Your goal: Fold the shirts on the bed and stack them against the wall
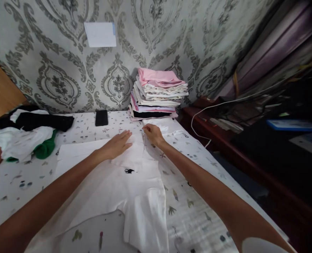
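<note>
A white shirt (100,189) with a small black emblem is spread on the patterned bed sheet, one sleeve pointing toward me. My left hand (119,143) lies flat on its upper part, fingers stretched out. At the shirt's far right edge, by the collar area, my right hand (152,134) is closed in a pinch on the fabric; its fingertips partly hide the cloth there. Just beyond that hand, a folded white garment (167,125) rests flat in front of the clothes stack.
A stack of folded clothes (158,93), pink on top, stands against the wall. Left of it lies a black phone-like object (101,118). Crumpled clothes (24,138) sit at far left. Along the right runs a dark red desk (211,123) with a white cable (192,123).
</note>
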Demonstrator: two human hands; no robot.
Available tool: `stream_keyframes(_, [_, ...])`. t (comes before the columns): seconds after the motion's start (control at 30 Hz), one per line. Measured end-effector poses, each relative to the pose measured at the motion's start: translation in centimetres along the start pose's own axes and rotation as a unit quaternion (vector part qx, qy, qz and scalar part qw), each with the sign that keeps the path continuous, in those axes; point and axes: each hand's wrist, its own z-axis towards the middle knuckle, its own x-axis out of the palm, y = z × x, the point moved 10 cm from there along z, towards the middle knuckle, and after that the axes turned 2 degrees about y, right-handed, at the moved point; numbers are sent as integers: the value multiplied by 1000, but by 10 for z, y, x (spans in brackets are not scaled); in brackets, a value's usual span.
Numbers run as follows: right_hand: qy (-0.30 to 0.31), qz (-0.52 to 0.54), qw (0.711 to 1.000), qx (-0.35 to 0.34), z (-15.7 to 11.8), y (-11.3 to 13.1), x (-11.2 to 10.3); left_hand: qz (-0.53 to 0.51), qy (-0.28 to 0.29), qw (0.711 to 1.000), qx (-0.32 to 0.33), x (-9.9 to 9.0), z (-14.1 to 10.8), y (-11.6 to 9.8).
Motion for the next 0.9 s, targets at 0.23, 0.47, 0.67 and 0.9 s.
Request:
stream_keyframes(0.23, [38,-38,995,80,1,-7,15,65,6,998,22,46,25,-14])
stream_keyframes(0.47, [51,2,992,116,9,-7,16,108,-8,994,33,46,22,-19])
stream_keyframes(0.67, [88,118,974,175,5,-14,30,110,-45,992,42,42,20,-22])
stream_keyframes(0.9, [92,308,907,270,-8,-23,47,105,-61,991,50,40,19,-24])
